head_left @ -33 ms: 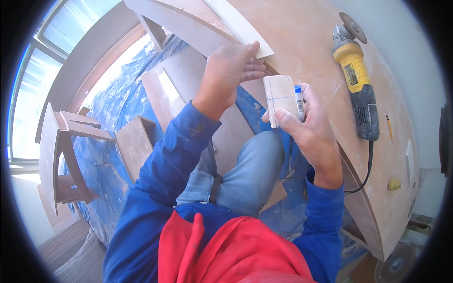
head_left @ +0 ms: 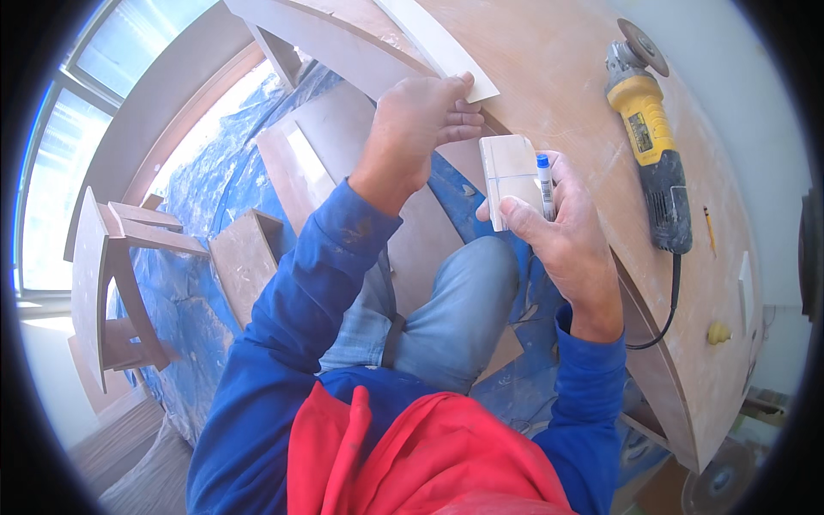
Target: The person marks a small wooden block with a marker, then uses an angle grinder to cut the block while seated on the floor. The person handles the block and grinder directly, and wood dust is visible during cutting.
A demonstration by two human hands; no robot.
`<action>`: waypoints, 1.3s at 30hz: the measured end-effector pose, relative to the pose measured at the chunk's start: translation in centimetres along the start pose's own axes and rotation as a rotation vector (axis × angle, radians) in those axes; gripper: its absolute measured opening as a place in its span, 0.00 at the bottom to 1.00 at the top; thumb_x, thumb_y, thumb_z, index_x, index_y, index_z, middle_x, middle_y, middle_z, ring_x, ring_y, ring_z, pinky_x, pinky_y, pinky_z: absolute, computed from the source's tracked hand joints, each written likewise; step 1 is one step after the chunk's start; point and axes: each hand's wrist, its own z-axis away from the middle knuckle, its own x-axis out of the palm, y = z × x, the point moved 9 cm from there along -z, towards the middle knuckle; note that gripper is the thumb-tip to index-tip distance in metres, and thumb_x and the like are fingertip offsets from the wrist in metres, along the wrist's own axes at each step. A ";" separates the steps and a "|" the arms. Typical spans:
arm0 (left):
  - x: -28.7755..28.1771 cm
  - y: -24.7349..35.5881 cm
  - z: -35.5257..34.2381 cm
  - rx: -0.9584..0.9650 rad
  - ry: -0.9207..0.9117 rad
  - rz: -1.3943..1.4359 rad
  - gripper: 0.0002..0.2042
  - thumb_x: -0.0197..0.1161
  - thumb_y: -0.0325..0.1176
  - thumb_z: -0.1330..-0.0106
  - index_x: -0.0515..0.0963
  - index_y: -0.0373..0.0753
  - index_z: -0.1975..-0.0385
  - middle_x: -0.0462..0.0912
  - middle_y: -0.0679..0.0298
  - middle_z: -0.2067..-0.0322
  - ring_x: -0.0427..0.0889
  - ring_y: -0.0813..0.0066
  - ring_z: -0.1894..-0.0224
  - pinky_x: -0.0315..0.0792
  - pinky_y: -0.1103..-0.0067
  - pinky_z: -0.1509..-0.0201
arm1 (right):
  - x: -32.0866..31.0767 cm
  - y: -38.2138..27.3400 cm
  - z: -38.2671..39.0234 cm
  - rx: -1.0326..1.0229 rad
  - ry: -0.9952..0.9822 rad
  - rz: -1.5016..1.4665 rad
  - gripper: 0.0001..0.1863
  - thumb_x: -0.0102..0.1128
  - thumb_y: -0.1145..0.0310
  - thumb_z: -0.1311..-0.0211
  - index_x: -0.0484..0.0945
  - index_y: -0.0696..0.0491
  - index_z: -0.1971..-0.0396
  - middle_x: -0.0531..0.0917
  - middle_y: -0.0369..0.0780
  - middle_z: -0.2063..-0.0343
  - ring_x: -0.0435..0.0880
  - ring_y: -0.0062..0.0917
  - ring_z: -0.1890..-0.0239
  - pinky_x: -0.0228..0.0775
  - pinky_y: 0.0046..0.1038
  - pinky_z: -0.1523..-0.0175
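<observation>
My right hand (head_left: 562, 232) grips a small pale rectangular block (head_left: 511, 176) with rounded top corners. Thin blue lines cross its face, and its left side looks layered. A white marker (head_left: 546, 187) with a blue cap stands upright against the block's right side, held in the same hand. My left hand (head_left: 429, 120) is to the upper left, fingers apart and slightly bent. Its uppermost fingertip rests over the near end of a long pale strip (head_left: 442, 47) that lies along the workbench edge. Nothing is visible inside its palm.
A yellow and black angle grinder (head_left: 650, 137) lies on the wooden worktop (head_left: 566, 77), its cord hanging off the near edge. Beyond it are a pencil (head_left: 710, 230) and a small yellowish knob (head_left: 719, 333). Wooden frames (head_left: 129, 283) and boards stand on blue sheeting (head_left: 193, 343) at left.
The block in my right hand has turned slightly, showing more of its left side. My left hand has barely moved.
</observation>
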 end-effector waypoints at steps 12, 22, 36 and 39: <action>-4.3 1.7 -0.3 0.073 -0.276 -0.047 0.16 0.63 0.35 0.22 0.78 0.29 0.44 0.87 0.51 0.56 0.91 0.59 0.50 0.86 0.68 0.43 | 5.7 2.0 1.0 0.143 0.005 -0.305 0.29 0.68 0.67 0.26 0.71 0.60 0.31 0.91 0.45 0.61 0.70 0.07 0.76 0.58 0.14 0.74; -2.8 2.5 0.5 0.055 -0.441 0.092 0.18 0.57 0.31 0.22 0.71 0.23 0.41 0.86 0.42 0.47 0.90 0.46 0.43 0.86 0.60 0.35 | 7.8 1.7 0.0 0.162 0.038 -0.236 0.25 0.68 0.67 0.26 0.72 0.59 0.34 0.90 0.43 0.64 0.68 0.06 0.79 0.57 0.14 0.76; -3.5 2.5 0.2 -0.021 -0.434 0.048 0.18 0.58 0.30 0.24 0.69 0.24 0.42 0.91 0.48 0.53 0.92 0.61 0.54 0.84 0.71 0.45 | 7.7 0.0 -1.8 0.399 0.058 -0.179 0.27 0.70 0.63 0.29 0.76 0.63 0.37 0.89 0.41 0.63 0.68 0.08 0.77 0.57 0.16 0.75; -4.1 2.2 0.1 -0.029 -0.459 -0.008 0.22 0.57 0.31 0.24 0.68 0.23 0.37 0.87 0.47 0.49 0.89 0.62 0.48 0.83 0.70 0.41 | 7.9 0.5 -2.0 0.438 0.058 -0.151 0.28 0.71 0.62 0.29 0.77 0.64 0.38 0.89 0.40 0.63 0.68 0.09 0.76 0.57 0.16 0.74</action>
